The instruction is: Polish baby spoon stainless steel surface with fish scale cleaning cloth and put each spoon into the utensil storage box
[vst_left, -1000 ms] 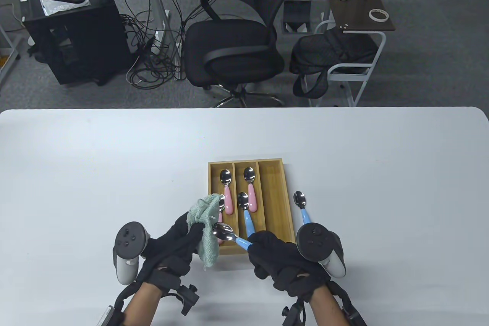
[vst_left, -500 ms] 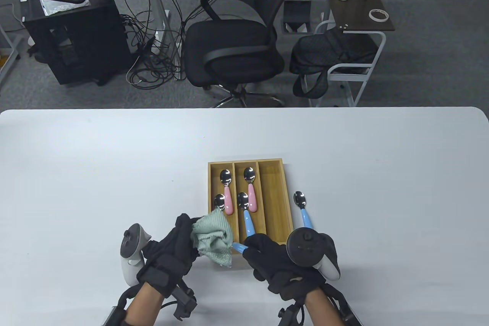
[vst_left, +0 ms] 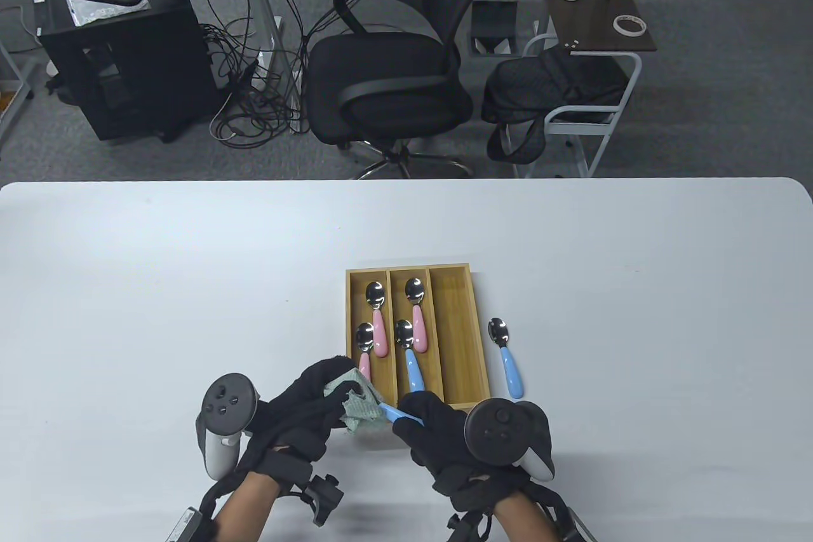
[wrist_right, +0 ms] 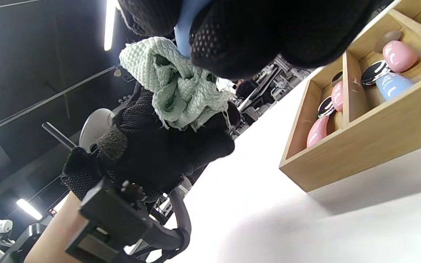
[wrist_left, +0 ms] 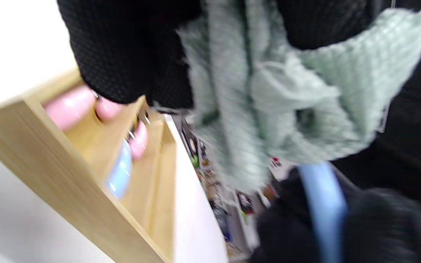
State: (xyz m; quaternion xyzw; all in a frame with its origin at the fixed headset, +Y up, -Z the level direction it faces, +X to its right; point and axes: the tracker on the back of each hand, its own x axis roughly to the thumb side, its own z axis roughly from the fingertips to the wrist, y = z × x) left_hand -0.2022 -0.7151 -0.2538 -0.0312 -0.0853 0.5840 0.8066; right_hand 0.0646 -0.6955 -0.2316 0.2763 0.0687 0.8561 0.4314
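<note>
We saw the left hand (vst_left: 305,415) with its grip bunched around the green cloth (vst_left: 357,401), wrapped over the bowl of a blue-handled spoon (vst_left: 399,413). The right hand (vst_left: 444,440) pinched that spoon's handle, just at the near edge of the wooden box (vst_left: 481,338) on the counter (vst_left: 190,288). Four spoons lay in the box; another blue spoon (vst_left: 506,356) lay beside it.

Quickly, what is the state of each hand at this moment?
Left hand: closed, its grip holding the green cloth around the spoon's bowl.
Right hand: closed, gripping the blue spoon handle.
</note>
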